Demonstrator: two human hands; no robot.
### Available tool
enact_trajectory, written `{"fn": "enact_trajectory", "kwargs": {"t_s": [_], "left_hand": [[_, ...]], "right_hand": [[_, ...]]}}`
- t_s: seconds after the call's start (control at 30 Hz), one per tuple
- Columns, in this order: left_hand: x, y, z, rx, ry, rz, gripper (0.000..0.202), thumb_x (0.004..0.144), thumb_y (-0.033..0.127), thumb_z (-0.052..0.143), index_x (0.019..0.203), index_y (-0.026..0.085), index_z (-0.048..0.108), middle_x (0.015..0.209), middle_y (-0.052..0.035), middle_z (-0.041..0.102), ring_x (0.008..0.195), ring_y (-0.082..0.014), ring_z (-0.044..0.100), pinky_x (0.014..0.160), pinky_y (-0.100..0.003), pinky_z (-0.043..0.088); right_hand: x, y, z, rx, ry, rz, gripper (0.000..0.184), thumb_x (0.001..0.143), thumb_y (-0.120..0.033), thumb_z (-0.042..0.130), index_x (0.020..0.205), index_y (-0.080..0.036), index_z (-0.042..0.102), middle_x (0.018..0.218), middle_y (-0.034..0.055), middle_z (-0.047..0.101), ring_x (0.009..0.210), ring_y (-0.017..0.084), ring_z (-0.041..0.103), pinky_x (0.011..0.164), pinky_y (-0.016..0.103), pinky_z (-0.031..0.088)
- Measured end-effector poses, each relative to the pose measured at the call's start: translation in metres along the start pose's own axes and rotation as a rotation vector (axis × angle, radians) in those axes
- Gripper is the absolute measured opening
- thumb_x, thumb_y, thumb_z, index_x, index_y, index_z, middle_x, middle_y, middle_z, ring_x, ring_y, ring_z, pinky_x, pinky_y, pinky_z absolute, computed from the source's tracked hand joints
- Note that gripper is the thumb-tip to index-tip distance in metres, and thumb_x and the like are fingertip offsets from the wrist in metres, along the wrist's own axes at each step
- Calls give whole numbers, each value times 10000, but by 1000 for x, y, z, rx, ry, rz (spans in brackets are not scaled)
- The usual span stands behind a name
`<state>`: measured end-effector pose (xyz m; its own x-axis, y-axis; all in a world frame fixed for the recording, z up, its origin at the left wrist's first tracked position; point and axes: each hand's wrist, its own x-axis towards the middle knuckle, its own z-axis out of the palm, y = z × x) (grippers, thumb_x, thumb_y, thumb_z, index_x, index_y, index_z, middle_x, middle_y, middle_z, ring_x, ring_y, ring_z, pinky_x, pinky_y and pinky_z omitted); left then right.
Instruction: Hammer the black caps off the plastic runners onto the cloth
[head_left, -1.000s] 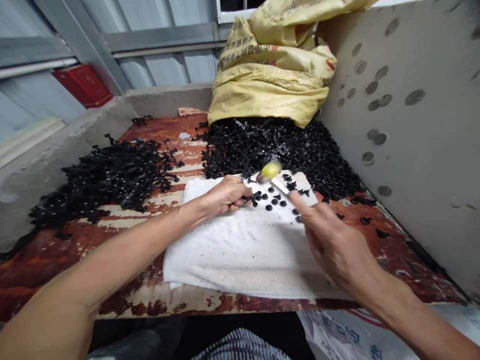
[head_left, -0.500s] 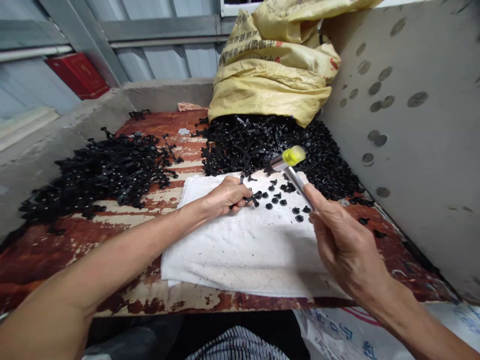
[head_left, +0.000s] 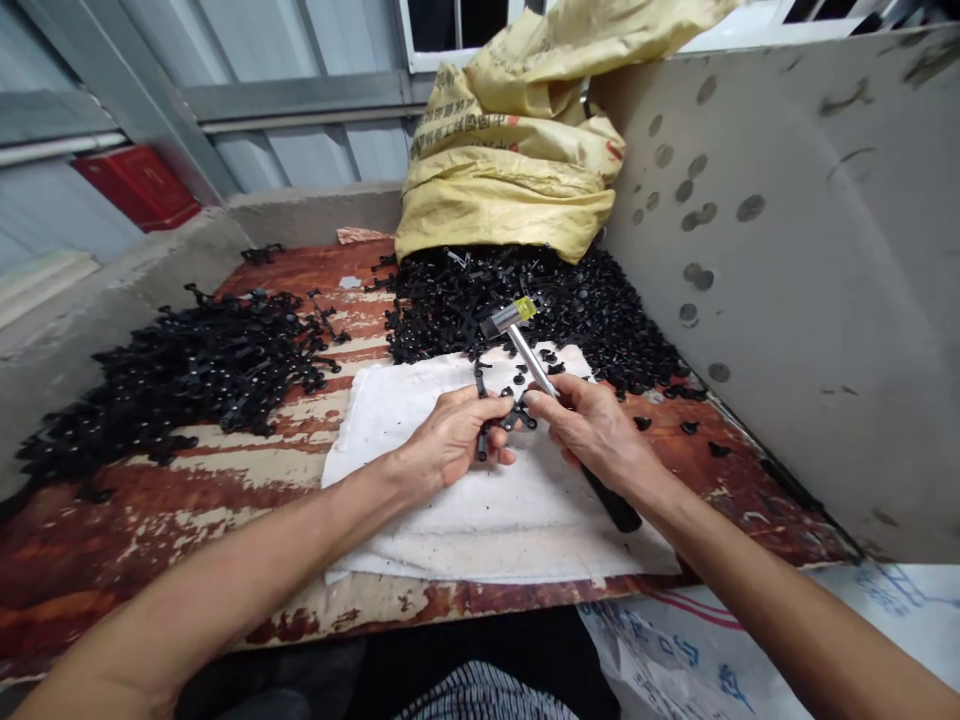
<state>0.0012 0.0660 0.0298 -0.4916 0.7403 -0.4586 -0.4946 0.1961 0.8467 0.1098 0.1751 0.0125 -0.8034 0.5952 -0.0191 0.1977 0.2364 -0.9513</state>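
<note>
My left hand [head_left: 454, 438] is shut on a branched black plastic moulded piece [head_left: 481, 425], which stands up from between its fingers over a folded white towel [head_left: 450, 500]. My right hand [head_left: 592, 425] grips the steel shaft of a small hammer [head_left: 531, 360] with a yellow-tipped head and black handle. The hammer's head points up and away, while its handle runs down past my wrist. The fingertips of my right hand nearly touch another black piece [head_left: 519, 418] beside my left hand. Several small black discs [head_left: 541, 362] lie on the towel's far part, some possibly hidden behind my hands.
A big heap of black plastic pieces [head_left: 517, 300] spills from a yellow woven sack [head_left: 510, 150] at the back. Another heap [head_left: 202, 375] lies to the left on a rusty, peeling table [head_left: 187, 560]. A dented grey panel [head_left: 780, 280] rises on the right.
My right hand has come in towards my left, bringing the hammer lower and closer. The black pieces at my left hand now stand more upright. The view has tilted slightly.
</note>
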Motion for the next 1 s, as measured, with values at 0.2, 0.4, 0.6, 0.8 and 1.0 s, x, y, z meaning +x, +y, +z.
{"fn": "enact_trajectory", "kwargs": {"t_s": [0.2, 0.4, 0.6, 0.8, 1.0], "left_hand": [[-10, -4, -2, -49, -35, 15, 123, 880, 54, 505, 797, 120, 568, 650, 17, 591, 390, -69, 506, 445, -260, 518], [-13, -4, -7, -115, -57, -16, 144, 884, 58, 492, 770, 142, 518, 654, -7, 612, 427, -92, 546, 454, -272, 535], [5, -2, -16, -149, -7, 1, 182, 851, 4, 511, 723, 133, 517, 660, -38, 628, 418, -69, 499, 401, -227, 496], [16, -4, -11, -164, 94, -34, 223, 841, -16, 529, 669, 126, 516, 616, -26, 592, 406, -52, 470, 368, -191, 444], [18, -5, -6, -153, 126, -41, 241, 845, -7, 536, 631, 105, 541, 600, -26, 578, 409, -51, 474, 367, -194, 443]], "right_hand": [[10, -11, 7, 126, -101, 51, 138, 753, -325, 594, 738, -193, 556, 539, -65, 521, 326, 52, 322, 270, 184, 279], [16, -18, 13, 144, -74, 56, 38, 744, -220, 588, 730, -190, 568, 491, -76, 514, 307, 51, 329, 253, 167, 258], [11, -11, 0, 140, 49, 55, 78, 772, -249, 585, 719, -198, 560, 524, -79, 489, 315, 41, 322, 264, 167, 261], [-17, -1, -21, 151, 142, 119, 172, 761, -361, 648, 783, -200, 592, 590, -60, 520, 352, 47, 351, 286, 171, 288], [-41, 12, -29, 227, 165, 190, 252, 732, -432, 700, 784, -213, 587, 494, -90, 407, 382, 70, 338, 301, 170, 305]]}}
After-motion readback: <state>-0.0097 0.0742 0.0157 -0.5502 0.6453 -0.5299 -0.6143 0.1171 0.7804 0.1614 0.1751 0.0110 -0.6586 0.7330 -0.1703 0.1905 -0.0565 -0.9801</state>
